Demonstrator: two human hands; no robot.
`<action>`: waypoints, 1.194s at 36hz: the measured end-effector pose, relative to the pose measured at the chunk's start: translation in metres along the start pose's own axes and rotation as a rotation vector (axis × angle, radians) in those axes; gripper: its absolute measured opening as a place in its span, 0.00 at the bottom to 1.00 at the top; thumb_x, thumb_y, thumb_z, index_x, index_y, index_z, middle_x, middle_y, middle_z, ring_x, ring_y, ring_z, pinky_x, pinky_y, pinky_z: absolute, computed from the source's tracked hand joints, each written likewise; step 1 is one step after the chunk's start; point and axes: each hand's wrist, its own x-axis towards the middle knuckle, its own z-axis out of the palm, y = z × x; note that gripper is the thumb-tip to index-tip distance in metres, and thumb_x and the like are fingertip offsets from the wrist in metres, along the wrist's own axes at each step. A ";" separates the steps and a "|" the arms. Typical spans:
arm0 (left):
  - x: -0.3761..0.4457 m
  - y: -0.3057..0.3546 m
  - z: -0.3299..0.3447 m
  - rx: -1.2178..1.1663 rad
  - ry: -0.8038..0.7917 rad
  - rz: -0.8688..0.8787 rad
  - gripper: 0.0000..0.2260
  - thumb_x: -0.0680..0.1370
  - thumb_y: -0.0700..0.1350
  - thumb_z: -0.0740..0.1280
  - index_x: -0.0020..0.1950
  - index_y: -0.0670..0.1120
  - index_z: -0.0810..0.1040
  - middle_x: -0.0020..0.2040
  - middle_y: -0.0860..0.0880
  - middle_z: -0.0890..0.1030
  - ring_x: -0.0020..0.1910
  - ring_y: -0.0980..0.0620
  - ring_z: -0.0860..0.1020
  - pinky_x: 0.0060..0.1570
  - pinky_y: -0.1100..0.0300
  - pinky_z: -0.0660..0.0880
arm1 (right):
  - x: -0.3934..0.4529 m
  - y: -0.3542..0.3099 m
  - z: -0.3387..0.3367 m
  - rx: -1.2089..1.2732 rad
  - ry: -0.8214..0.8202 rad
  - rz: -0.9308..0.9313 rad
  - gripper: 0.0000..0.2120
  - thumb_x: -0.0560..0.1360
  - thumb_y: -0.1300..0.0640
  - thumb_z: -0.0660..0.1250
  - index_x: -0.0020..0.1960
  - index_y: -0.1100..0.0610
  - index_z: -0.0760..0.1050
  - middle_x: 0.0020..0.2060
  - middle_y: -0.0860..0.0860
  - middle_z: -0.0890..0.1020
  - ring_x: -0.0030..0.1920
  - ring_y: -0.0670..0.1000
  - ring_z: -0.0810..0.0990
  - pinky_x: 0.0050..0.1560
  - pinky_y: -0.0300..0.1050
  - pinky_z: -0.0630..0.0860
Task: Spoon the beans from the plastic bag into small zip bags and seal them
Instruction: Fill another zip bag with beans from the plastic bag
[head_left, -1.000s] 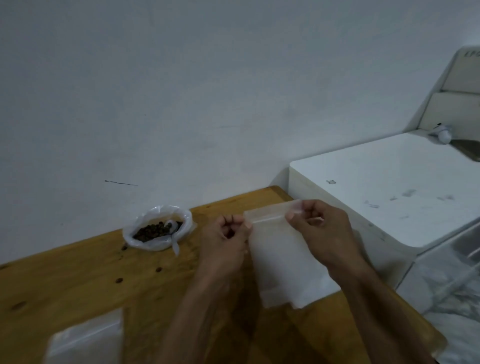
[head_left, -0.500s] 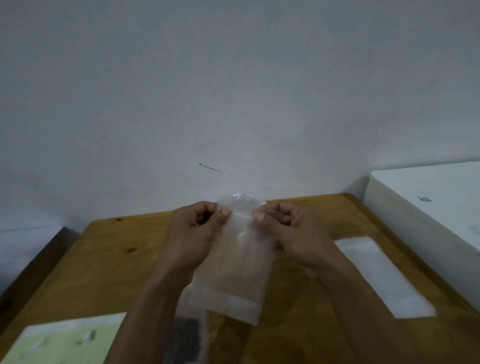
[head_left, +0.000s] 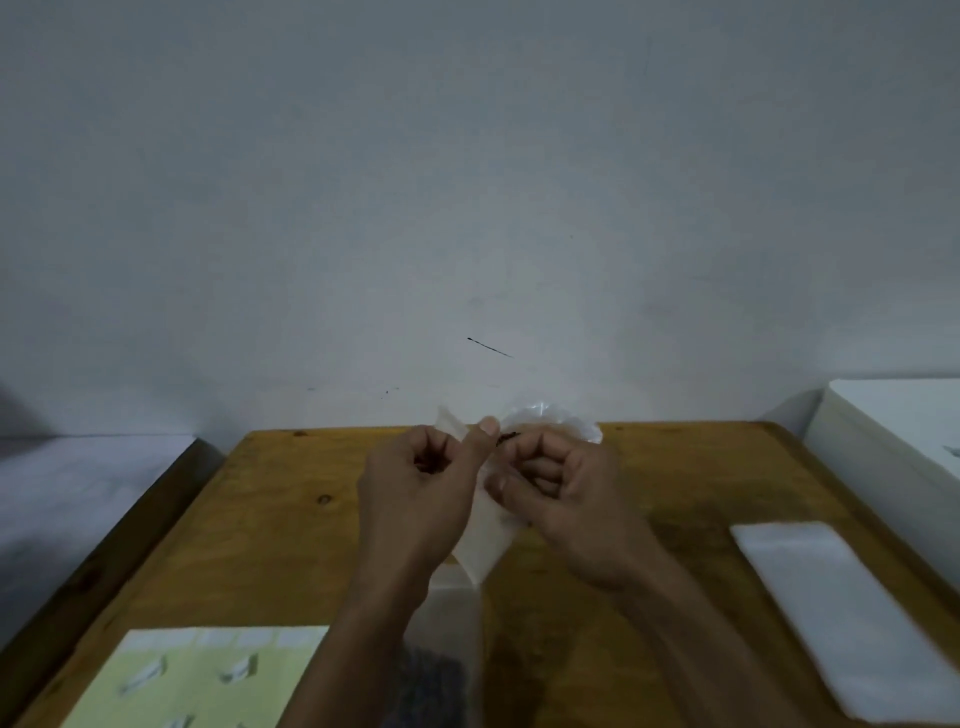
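Note:
I hold a small translucent zip bag (head_left: 485, 540) above the middle of the wooden table (head_left: 270, 519). My left hand (head_left: 421, 493) pinches its top left edge with thumb and curled fingers. My right hand (head_left: 566, 493) grips the top right side, fingers curled. Behind my right hand the rim of the plastic bag of beans (head_left: 550, 421) shows, mostly hidden. A filled bag with dark beans (head_left: 439, 670) lies near my left forearm.
A stack of white zip bags (head_left: 841, 608) lies at the table's right. A pale yellow-green sheet (head_left: 208, 675) with small packets sits at the front left. A white appliance (head_left: 893, 436) stands to the right. The wall is close behind the table.
The view has swung left and the bean bag is now behind my hands. My hands have drawn closer together at the zip bag's top, and the bag has tilted.

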 end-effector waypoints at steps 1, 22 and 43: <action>0.001 0.000 -0.002 -0.023 -0.008 -0.004 0.20 0.73 0.58 0.73 0.34 0.42 0.78 0.29 0.48 0.77 0.31 0.51 0.76 0.36 0.50 0.76 | 0.001 0.002 0.001 0.019 -0.020 -0.003 0.07 0.75 0.59 0.74 0.53 0.56 0.81 0.48 0.50 0.86 0.52 0.49 0.85 0.52 0.50 0.82; 0.000 -0.005 0.016 -0.173 -0.224 -0.063 0.10 0.79 0.45 0.69 0.43 0.39 0.83 0.40 0.41 0.85 0.44 0.43 0.85 0.51 0.45 0.83 | 0.001 0.006 -0.016 0.125 0.042 0.105 0.11 0.78 0.63 0.69 0.59 0.57 0.82 0.48 0.51 0.87 0.50 0.49 0.85 0.44 0.40 0.81; -0.007 -0.002 0.017 0.149 -0.197 0.047 0.13 0.82 0.45 0.64 0.42 0.39 0.80 0.39 0.41 0.83 0.41 0.44 0.83 0.44 0.46 0.83 | -0.009 -0.002 -0.002 -0.549 0.295 -0.086 0.07 0.81 0.55 0.65 0.47 0.54 0.80 0.35 0.44 0.81 0.35 0.43 0.80 0.32 0.32 0.74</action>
